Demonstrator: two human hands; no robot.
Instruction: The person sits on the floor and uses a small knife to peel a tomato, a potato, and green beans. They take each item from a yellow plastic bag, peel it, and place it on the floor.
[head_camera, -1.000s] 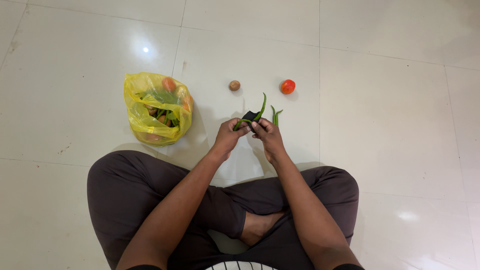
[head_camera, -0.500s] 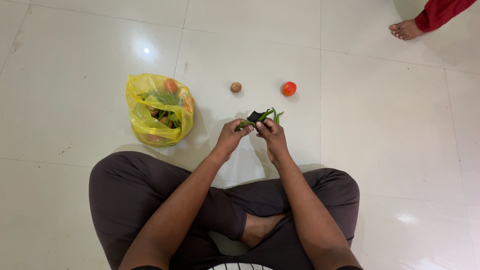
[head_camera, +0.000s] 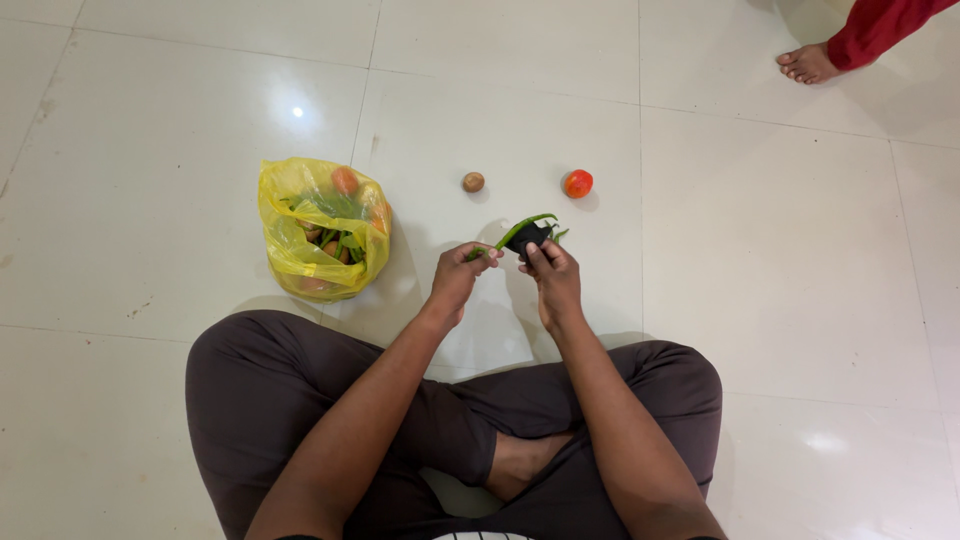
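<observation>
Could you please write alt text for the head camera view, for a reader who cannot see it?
A person sitting cross-legged on a tiled floor holds green chillies and a small black bag between the left hand and right hand. Nearby lie a yellow bag of vegetables and a tomato.

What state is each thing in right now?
Left hand: pinching a green chilli's end.
Right hand: grip closed on small black bag.
Chilli: bent, held off the floor.
Black bag: crumpled, held.
Yellow bag: open, full of vegetables, on floor.
Tomato: whole, loose on floor.

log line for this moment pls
left hand: pinches long green chilli | right hand: holds small black bag | floor: yellow plastic bag, red tomato
</observation>
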